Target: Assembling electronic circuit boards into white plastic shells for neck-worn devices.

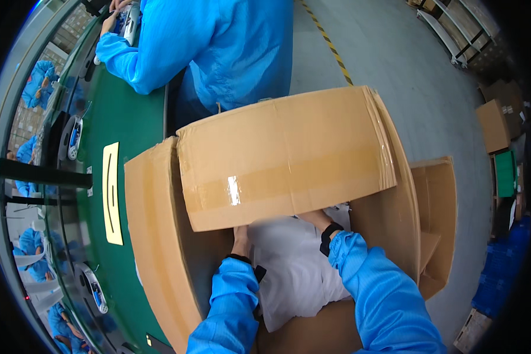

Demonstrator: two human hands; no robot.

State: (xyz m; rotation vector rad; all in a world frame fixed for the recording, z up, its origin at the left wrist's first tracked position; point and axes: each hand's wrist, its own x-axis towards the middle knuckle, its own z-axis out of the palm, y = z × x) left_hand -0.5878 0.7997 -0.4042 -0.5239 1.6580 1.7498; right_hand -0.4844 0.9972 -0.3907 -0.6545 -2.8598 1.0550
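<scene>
Both my arms, in blue sleeves with black wristbands, reach into a large open cardboard box (289, 159). My left hand (242, 241) is at the left side of a crumpled white sheet (298, 268), and my right hand (317, 219) is over its far right part. The far flap of the box covers the fingers of both hands, so whether they grip the sheet cannot be seen. Whether the sheet is paper, foam or plastic is unclear. It spreads over the inside of the box and covers what lies beneath.
On the left runs a green conveyor belt (141, 109) bearing a yellow slotted strip (112, 193) and white-rimmed devices (92, 287). A co-worker in blue (218, 53) stands just beyond the box. Another open carton (435, 218) adjoins its right side. Blue crates (504, 265) stand far right.
</scene>
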